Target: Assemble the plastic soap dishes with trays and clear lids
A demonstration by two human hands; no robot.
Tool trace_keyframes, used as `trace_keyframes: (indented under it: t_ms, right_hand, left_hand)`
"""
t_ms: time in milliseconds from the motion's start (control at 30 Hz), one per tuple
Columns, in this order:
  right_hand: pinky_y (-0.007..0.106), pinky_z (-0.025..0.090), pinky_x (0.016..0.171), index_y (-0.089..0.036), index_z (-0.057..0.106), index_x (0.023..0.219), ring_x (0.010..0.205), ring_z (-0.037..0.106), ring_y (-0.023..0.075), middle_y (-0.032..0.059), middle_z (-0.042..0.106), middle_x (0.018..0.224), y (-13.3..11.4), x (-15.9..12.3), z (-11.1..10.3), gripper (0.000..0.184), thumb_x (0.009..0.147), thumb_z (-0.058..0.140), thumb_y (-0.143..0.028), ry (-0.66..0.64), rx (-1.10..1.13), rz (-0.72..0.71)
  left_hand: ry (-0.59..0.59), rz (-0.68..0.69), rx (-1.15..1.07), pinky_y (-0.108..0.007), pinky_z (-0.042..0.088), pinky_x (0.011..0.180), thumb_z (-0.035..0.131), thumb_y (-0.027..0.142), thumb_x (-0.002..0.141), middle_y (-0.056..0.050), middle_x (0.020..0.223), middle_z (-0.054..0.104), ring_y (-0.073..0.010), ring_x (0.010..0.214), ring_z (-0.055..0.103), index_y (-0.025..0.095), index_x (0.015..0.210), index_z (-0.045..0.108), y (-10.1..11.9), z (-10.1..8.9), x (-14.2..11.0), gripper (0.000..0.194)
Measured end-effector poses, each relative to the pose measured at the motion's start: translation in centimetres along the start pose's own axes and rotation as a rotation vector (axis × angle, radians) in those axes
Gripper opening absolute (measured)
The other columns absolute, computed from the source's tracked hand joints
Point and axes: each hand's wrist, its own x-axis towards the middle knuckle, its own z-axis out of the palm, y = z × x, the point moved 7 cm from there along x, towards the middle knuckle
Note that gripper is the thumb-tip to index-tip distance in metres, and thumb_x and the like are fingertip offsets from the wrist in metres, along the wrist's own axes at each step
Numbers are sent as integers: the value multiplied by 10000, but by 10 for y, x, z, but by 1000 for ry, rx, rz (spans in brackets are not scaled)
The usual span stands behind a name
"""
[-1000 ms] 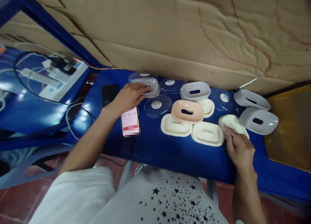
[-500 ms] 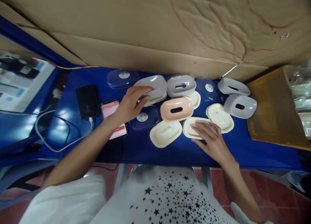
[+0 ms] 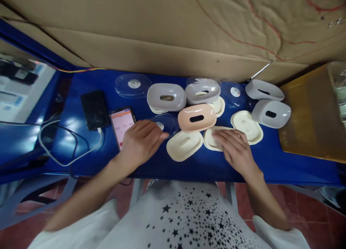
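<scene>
My left hand point(image 3: 143, 139), loosely closed and slightly blurred, hangs over the table beside the phone point(image 3: 122, 121). Its fingertips are curled out of sight, and I see nothing in it. Just beyond it lies a clear plastic lid point(image 3: 169, 124) with a round sticker. My right hand point(image 3: 235, 146) rests with stretched fingers on a cream oval plate point(image 3: 210, 140). Another cream plate point(image 3: 184, 146) lies to its left, and a third point(image 3: 247, 124) to its right. Behind them stands a peach oval cover point(image 3: 196, 118) with a slot. A grey slotted cover point(image 3: 167, 105) sits over a cream plate.
More grey slotted covers point(image 3: 213, 92) stand at the back and right point(image 3: 278, 115). Clear lids point(image 3: 127, 87) lie along the cardboard wall point(image 3: 140, 50). A brown box point(image 3: 305, 123) bounds the right. At left are a black power bank point(image 3: 94, 110) and a white cable point(image 3: 40, 144).
My left hand has come off the grey cover and drawn back toward me, its fingers curling. The cover's slot now shows. My right hand stays on the cream plate, its thumb drawn in.
</scene>
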Motion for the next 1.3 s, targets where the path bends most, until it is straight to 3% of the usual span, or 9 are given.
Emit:
trace_keyframes:
  t_ms: [67, 133, 267, 433, 567, 667, 867, 1133, 1300]
  right_hand:
    - [478, 457, 1191, -286, 457, 1680, 1407, 673, 270, 84, 711, 1531, 1, 20, 7, 677, 1057, 567, -47, -50, -27, -45]
    - [500, 429, 1224, -251, 506, 1645, 1464, 628, 287, 101, 672, 1580, 1, 38, 18, 599, 1071, 613, -116, -102, -62, -87]
    - [517, 401, 1228, -263, 603, 1562, 1432, 645, 278, 65, 725, 1514, -3, 53, 37, 502, 1084, 595, -111, -179, -93, -167]
    - [500, 392, 1231, -286, 628, 1534, 1398, 661, 253, 30, 743, 1489, -30, 33, 35, 529, 1059, 592, -57, -219, 6, -227]
    - [496, 423, 1226, -305, 658, 1502, 1419, 642, 253, 24, 736, 1498, -57, 19, 40, 496, 1072, 576, -69, -275, -2, -274]
    - [502, 468, 1207, -298, 620, 1558, 1437, 630, 278, 49, 722, 1518, -63, 15, 48, 540, 1060, 613, -88, -317, -1, -241]
    - [540, 435, 1251, -314, 533, 1635, 1524, 568, 287, 39, 656, 1599, -52, 13, 53, 646, 1051, 564, -39, -317, -8, -178]
    - [546, 406, 1289, -305, 553, 1607, 1563, 532, 275, 34, 618, 1638, -42, 22, 50, 637, 1041, 546, -13, -328, -4, -195]
    - [522, 421, 1299, -259, 605, 1555, 1585, 504, 267, 55, 597, 1659, -35, 24, 54, 527, 1063, 571, -71, -337, 6, -191]
  left_hand:
    - [-42, 11, -49, -383, 550, 726, 517, 447, 1155, -93, 943, 738, -244, 825, 677, 197, 928, 702, 24, 1, -21, 385]
    - [-92, -57, -36, -433, 635, 807, 608, 568, 1098, -162, 1158, 748, -300, 993, 726, 161, 1215, 714, 44, 13, -41, 437]
    - [-82, -225, -87, -492, 683, 974, 745, 346, 1051, -220, 1391, 659, -344, 1242, 709, 164, 1526, 547, 63, 42, -71, 546]
    - [41, -343, -284, -540, 654, 1095, 768, 178, 1010, -221, 1541, 531, -340, 1411, 638, 265, 1704, 338, 52, 52, -88, 822]
    - [7, -399, -409, -646, 584, 1175, 834, 269, 974, -219, 1643, 452, -391, 1507, 563, 353, 1743, 247, 42, 54, -87, 970]
    - [-71, -399, -395, -667, 561, 1193, 857, 341, 958, -218, 1694, 424, -427, 1537, 532, 378, 1733, 274, 42, 59, -82, 969]
    - [-97, -362, -280, -655, 559, 1192, 774, 338, 1027, -249, 1729, 402, -444, 1558, 512, 321, 1717, 306, 48, 63, -69, 834]
    - [-77, -388, -196, -637, 583, 1151, 779, 394, 1024, -252, 1628, 503, -434, 1483, 579, 281, 1645, 387, 46, 62, -57, 743]
    - [-70, -399, -179, -637, 585, 1128, 769, 433, 1025, -251, 1613, 509, -432, 1451, 594, 297, 1624, 416, 49, 64, -57, 708]
